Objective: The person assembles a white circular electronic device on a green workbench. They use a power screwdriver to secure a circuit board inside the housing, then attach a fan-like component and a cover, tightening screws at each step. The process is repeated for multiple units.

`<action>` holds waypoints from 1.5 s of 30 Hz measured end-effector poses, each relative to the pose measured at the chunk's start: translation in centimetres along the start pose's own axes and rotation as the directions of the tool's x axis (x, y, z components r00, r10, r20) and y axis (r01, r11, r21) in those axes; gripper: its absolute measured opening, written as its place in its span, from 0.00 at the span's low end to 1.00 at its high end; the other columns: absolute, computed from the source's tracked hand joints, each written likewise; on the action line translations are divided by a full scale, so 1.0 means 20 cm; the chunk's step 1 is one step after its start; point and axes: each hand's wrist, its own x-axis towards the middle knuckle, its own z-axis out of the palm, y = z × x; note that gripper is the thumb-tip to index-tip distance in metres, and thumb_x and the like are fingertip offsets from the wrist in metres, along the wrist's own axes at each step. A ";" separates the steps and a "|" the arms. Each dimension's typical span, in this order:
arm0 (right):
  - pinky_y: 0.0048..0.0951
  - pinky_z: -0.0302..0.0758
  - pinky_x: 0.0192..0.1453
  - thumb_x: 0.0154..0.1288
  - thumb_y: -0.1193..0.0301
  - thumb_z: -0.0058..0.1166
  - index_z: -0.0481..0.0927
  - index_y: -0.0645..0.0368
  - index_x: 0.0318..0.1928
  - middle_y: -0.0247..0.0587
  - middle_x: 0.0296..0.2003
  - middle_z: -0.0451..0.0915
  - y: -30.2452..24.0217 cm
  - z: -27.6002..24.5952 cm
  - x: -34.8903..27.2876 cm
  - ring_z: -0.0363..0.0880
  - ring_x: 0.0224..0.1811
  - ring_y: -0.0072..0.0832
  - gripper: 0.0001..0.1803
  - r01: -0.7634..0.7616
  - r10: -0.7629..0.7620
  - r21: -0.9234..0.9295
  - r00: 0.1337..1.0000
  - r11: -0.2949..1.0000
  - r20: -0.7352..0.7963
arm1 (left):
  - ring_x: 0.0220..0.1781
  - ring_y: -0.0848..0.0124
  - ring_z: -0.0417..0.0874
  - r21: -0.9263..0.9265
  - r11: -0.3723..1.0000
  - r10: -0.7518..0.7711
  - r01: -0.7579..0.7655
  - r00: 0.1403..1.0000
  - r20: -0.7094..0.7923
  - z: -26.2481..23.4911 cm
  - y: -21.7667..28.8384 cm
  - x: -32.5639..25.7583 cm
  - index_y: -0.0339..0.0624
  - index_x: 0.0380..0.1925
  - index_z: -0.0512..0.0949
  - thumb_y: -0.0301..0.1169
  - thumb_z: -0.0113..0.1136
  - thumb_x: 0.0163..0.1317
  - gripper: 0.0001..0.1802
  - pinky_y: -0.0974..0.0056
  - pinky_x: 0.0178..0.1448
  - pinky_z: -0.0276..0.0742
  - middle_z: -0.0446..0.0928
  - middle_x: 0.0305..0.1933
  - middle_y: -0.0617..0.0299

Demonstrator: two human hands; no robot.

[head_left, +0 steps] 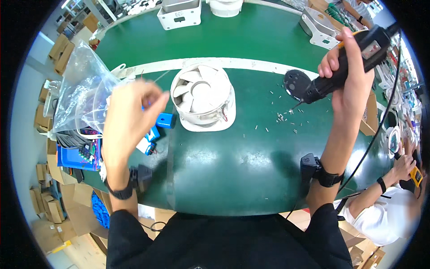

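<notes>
My right hand [347, 74] is wrapped round a black electric screwdriver [333, 74], its bit slanting down to the left above several loose screws [282, 117]. A round black disc [296, 84] lies on the table just beyond the tip. My left hand [134, 107] hovers left of a white round fan [201, 96], somewhat blurred. Its fingers are curled in, and whatever they hold, if anything, is not plain. The fan stands on the green table with its blades facing up. Below and beside the left hand lie blue blocks [165, 120], partly covered by it.
A clear plastic bag [85, 94] and a blue tray [67, 154] of wires and circuit boards are at the left. White housings [180, 15] stand along the far side. The screwdriver's cord [374, 139] hangs on the right, near a co-worker [380, 210].
</notes>
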 end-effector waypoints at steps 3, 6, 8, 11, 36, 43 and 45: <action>0.26 0.70 0.25 0.67 0.64 0.69 0.79 0.62 0.39 0.33 0.21 0.71 0.02 -0.05 0.06 0.72 0.21 0.23 0.15 -0.082 0.089 -0.203 0.996 0.976 0.025 | 0.27 0.63 0.86 -0.105 0.994 0.017 -0.015 1.000 0.019 0.13 -0.11 -0.18 0.30 0.38 0.87 0.29 0.72 0.59 0.12 0.60 0.36 0.81 0.85 0.26 0.50; 0.26 0.73 0.29 0.66 0.62 0.70 0.80 0.60 0.37 0.32 0.22 0.75 0.07 -0.10 0.12 0.75 0.23 0.21 0.15 -0.070 0.136 -0.334 0.974 0.940 0.179 | 0.26 0.67 0.85 -0.183 0.983 -0.003 -0.008 0.998 -0.060 0.27 -0.13 -0.18 0.30 0.36 0.87 0.28 0.72 0.58 0.10 0.63 0.36 0.81 0.85 0.27 0.52; 0.26 0.73 0.30 0.66 0.62 0.70 0.80 0.60 0.37 0.31 0.21 0.76 0.14 -0.12 0.14 0.76 0.23 0.21 0.16 -0.079 0.123 -0.211 0.970 0.974 0.208 | 0.25 0.70 0.83 -0.208 0.978 -0.044 0.018 0.992 -0.122 0.34 -0.14 -0.17 0.30 0.34 0.86 0.26 0.71 0.58 0.09 0.65 0.35 0.80 0.85 0.25 0.54; 0.27 0.74 0.31 0.66 0.62 0.70 0.79 0.60 0.36 0.32 0.21 0.76 0.18 -0.13 0.17 0.76 0.23 0.22 0.15 -0.154 0.160 -0.051 0.980 0.987 0.116 | 0.25 0.75 0.81 -0.199 0.976 -0.119 0.087 0.981 -0.154 0.37 -0.10 -0.16 0.30 0.32 0.86 0.25 0.70 0.57 0.07 0.67 0.35 0.78 0.84 0.24 0.56; 0.26 0.72 0.29 0.65 0.62 0.70 0.77 0.56 0.33 0.31 0.19 0.74 0.06 -0.15 0.18 0.74 0.22 0.21 0.15 -0.116 0.118 -0.020 0.979 0.993 0.167 | 0.29 0.79 0.78 -0.371 0.923 -0.219 0.104 0.934 -0.282 0.49 -0.13 -0.19 0.32 0.33 0.83 0.25 0.69 0.61 0.06 0.71 0.34 0.78 0.81 0.27 0.64; 0.27 0.71 0.28 0.65 0.62 0.70 0.77 0.57 0.35 0.31 0.19 0.73 0.03 -0.12 0.16 0.73 0.21 0.21 0.15 -0.087 0.094 -0.044 0.978 0.995 0.186 | 0.29 0.79 0.79 -0.356 0.933 -0.163 0.046 0.939 -0.304 0.50 -0.14 -0.17 0.33 0.33 0.84 0.24 0.68 0.60 0.05 0.70 0.35 0.77 0.82 0.28 0.63; 0.28 0.71 0.28 0.65 0.62 0.70 0.77 0.58 0.35 0.31 0.19 0.73 0.04 -0.11 0.16 0.73 0.21 0.21 0.15 -0.066 0.075 -0.049 0.976 0.997 0.203 | 0.30 0.78 0.80 -0.340 0.939 -0.168 0.058 0.938 -0.305 0.50 -0.17 -0.17 0.33 0.33 0.84 0.24 0.68 0.60 0.05 0.70 0.35 0.78 0.83 0.29 0.62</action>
